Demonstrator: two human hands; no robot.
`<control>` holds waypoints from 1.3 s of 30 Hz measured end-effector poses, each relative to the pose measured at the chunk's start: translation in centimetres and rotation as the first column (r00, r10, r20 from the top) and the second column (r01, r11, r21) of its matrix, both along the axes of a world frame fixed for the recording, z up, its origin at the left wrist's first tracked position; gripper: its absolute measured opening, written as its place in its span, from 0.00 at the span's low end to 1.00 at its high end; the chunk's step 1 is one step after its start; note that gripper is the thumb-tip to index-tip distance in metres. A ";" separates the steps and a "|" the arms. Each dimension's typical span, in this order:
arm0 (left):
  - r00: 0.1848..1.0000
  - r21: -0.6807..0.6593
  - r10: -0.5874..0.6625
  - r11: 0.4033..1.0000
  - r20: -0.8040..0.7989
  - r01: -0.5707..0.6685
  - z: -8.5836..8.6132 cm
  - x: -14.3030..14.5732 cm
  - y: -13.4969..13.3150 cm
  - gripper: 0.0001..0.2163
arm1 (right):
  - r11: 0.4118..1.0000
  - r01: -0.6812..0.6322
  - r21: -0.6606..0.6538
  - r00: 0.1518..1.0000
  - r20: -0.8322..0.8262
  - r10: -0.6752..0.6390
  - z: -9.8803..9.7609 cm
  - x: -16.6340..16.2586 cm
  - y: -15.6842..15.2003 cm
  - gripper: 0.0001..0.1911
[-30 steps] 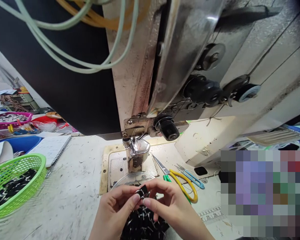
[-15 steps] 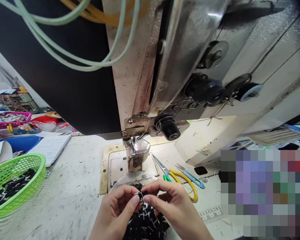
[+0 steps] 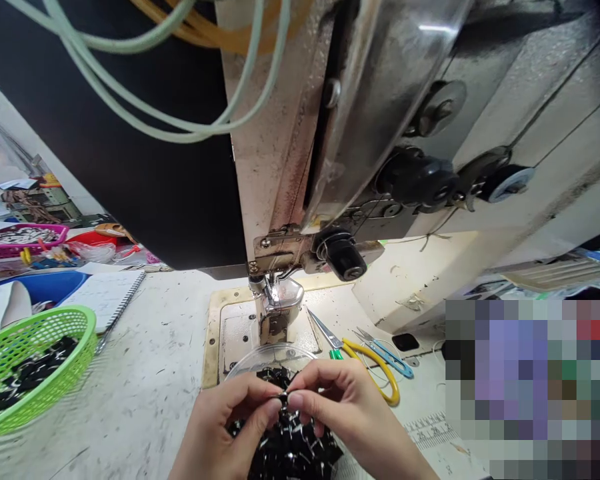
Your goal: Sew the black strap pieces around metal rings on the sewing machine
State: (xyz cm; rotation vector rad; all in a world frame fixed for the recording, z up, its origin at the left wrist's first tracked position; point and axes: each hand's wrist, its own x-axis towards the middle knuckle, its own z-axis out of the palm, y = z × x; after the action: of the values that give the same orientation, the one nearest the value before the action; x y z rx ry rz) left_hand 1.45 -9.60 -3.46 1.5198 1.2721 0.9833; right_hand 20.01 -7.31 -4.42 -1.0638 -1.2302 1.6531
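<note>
My left hand and my right hand meet at the bottom middle, thumbs and forefingers pinched on one small black fabric piece with a shiny metal part. The fingertips cover most of it, so its exact shape is hidden. Right below lies a heap of black pieces with silvery bits in a clear round container. Just beyond the container stands the presser foot and needle area of a sewing machine.
Yellow-handled scissors and blue thread snips lie right of the container. A green basket with black pieces stands left, beside a spiral notebook. A printed ruler scale lies right. The machine head overhangs my hands.
The small black piece has turned between my fingertips, and less of its metal part shows. My left thumb and forefinger have shifted slightly. The whole view has moved a little.
</note>
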 end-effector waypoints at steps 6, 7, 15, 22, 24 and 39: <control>0.996 -0.177 0.001 0.984 0.091 0.016 0.6 -0.6 1.1 0.08 | 0.997 0.009 0.079 0.999 0.038 -0.012 0.7 -0.5 0.2 0.15; 0.990 -0.203 0.014 0.979 0.138 0.014 0.8 -0.5 1.4 0.08 | 0.996 0.016 0.089 0.999 0.051 -0.021 1.0 -0.6 0.3 0.15; 0.951 -0.186 0.064 0.983 0.303 -0.007 3.1 0.4 4.3 0.11 | 0.991 -0.053 0.121 0.998 0.028 0.049 3.3 -0.7 3.4 0.18; 0.764 -0.313 0.247 0.948 0.595 -0.063 3.3 1.2 8.3 0.12 | 0.755 0.131 0.643 0.892 0.256 -0.373 4.3 -0.6 5.8 0.06; 0.702 -0.389 0.316 0.919 0.638 -0.060 2.8 1.3 8.9 0.10 | 0.624 0.055 0.779 0.836 0.306 -0.455 4.0 -0.1 5.9 0.08; 0.629 -0.454 0.411 0.885 0.660 -0.102 0.9 0.9 10.3 0.06 | 0.359 -0.256 0.897 0.670 0.433 -0.603 3.3 0.7 6.1 0.22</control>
State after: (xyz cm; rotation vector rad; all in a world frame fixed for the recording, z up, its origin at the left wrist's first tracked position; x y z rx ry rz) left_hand 2.36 0.66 -2.56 0.4992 0.9873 1.2810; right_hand 20.72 -1.21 -1.07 -0.9971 -2.0627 -0.0121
